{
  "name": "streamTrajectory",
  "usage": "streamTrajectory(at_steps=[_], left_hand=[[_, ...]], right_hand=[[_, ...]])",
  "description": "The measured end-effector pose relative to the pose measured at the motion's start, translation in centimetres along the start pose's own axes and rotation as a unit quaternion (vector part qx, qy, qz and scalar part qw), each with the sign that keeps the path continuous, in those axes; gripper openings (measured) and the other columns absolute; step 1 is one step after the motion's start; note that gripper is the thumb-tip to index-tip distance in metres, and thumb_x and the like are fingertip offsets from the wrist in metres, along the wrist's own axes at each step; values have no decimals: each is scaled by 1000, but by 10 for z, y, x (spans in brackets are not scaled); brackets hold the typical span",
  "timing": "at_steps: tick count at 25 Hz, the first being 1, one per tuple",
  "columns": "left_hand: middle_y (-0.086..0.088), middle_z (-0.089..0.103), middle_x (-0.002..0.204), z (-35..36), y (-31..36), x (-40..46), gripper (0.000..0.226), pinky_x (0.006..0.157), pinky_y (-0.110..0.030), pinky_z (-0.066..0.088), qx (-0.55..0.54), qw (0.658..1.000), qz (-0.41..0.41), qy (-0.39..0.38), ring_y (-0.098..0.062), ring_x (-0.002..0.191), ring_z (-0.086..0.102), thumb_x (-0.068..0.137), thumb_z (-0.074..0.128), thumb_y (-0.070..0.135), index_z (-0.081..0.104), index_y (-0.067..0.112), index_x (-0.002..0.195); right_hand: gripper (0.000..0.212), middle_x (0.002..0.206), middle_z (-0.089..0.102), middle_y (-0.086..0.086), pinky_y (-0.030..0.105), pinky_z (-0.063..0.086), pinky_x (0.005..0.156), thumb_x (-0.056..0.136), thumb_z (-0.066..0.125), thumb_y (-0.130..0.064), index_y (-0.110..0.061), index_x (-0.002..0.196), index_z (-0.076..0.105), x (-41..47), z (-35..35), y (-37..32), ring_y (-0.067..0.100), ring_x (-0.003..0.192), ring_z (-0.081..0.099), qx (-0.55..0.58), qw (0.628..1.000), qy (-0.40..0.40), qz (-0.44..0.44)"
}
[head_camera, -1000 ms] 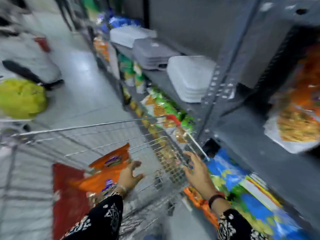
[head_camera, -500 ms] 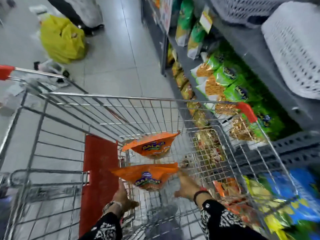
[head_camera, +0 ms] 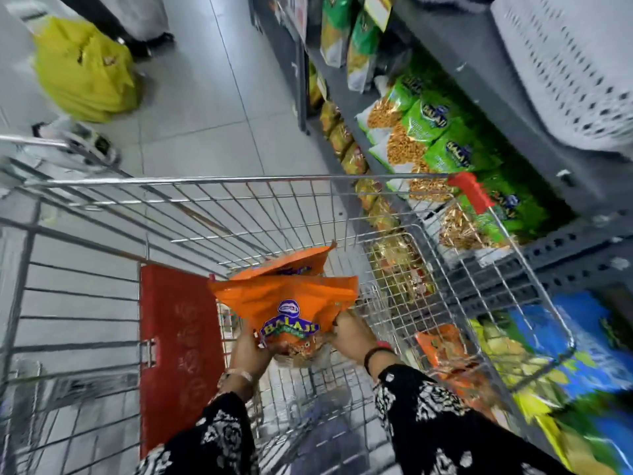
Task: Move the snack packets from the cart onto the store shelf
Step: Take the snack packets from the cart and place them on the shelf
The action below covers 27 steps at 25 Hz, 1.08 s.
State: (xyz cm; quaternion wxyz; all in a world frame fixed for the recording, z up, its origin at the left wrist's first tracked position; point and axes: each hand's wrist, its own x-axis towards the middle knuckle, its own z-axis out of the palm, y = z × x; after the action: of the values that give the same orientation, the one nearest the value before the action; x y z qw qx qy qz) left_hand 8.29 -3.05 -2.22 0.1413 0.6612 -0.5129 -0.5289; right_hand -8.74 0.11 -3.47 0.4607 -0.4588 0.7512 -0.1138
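Observation:
Both my hands reach down into the wire cart (head_camera: 212, 181) and hold one orange snack packet (head_camera: 287, 305) between them. My left hand (head_camera: 248, 351) grips its lower left edge, and my right hand (head_camera: 349, 334) grips its lower right edge. A second orange packet (head_camera: 291, 262) lies just behind it in the cart's basket. The grey store shelf (head_camera: 534, 138) runs along the right side, stocked with green snack packets (head_camera: 435, 132) at cart height and blue and yellow packets (head_camera: 565, 354) lower down.
A red flap (head_camera: 178, 351) stands inside the cart on the left. A yellow plastic bag (head_camera: 82, 70) lies on the tiled floor at the far left, beside a person's feet (head_camera: 144, 42). White perforated baskets (head_camera: 575, 70) sit on the upper shelf. More orange packets (head_camera: 445, 351) lie on the low shelf beyond the cart's right wall.
The view has swung down from the shelves to the cart. Both hands have closed on the nearer orange packet and raised it a little toward me.

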Motion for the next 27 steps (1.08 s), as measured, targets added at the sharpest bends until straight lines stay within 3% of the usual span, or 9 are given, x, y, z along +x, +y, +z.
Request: streamTrajectory(at_steps=[3,6,8,10,13,16,20,25,27], left_hand=[[-6,60,90,-4,36,-30,73,66,-25,41,28,997,68,-19,-17,74,57,48,82,28,51,13,111],[-1,65,88,5,81,-68,65,71,-29,49,18,986,158,-37,-13,79,62,40,76,49,55,26,97],[5,64,84,16,117,-90,44,65,-17,50,3,973,222,-55,9,70,62,51,82,33,53,33,84],[12,62,84,34,156,-115,41,62,-13,48,-3,956,284,-78,15,67,60,54,82,28,52,36,82],[0,63,95,76,213,-157,49,70,-22,48,-2,923,357,-143,2,80,58,58,77,28,52,30,99],[-7,64,105,133,256,-196,52,80,-35,51,15,879,435,-197,-17,91,60,56,72,45,51,33,102],[-8,67,105,221,307,-245,44,87,-40,50,18,822,490,-289,-22,95,62,55,65,54,54,38,94],[3,62,99,309,340,-297,43,71,-7,45,15,760,512,-399,-1,83,57,69,74,19,53,19,107],[3,60,102,334,340,-306,48,79,-18,47,24,747,500,-437,-7,90,58,70,72,18,50,18,113]], right_hand=[[36,121,61,14,43,47,97,77,68,-21,-13,111,58,-41,-41,-6,31,111,57,26,999,20,-37],[36,120,64,11,43,48,97,77,68,-20,-14,111,58,-99,-91,-6,26,108,59,68,992,87,-61],[39,121,63,8,35,47,97,78,68,-15,-12,115,55,-134,-123,-5,21,108,59,88,982,143,-81],[43,118,61,3,20,43,90,78,69,-14,-9,117,54,-176,-156,1,12,103,54,109,970,198,-95],[42,119,64,8,23,43,84,76,71,-21,-10,113,57,-245,-205,26,15,103,57,121,939,311,-86],[40,112,68,11,29,49,84,74,71,-31,-10,107,60,-308,-239,66,24,106,61,119,901,414,-42],[34,104,64,-1,9,40,67,79,67,-23,-6,107,60,-376,-273,117,11,100,57,130,847,515,10],[36,112,64,8,30,46,83,79,67,-21,-6,110,57,-432,-303,176,20,102,59,138,783,600,94],[34,106,65,8,29,46,79,79,66,-21,-4,107,57,-447,-304,190,18,94,59,133,775,605,122]])
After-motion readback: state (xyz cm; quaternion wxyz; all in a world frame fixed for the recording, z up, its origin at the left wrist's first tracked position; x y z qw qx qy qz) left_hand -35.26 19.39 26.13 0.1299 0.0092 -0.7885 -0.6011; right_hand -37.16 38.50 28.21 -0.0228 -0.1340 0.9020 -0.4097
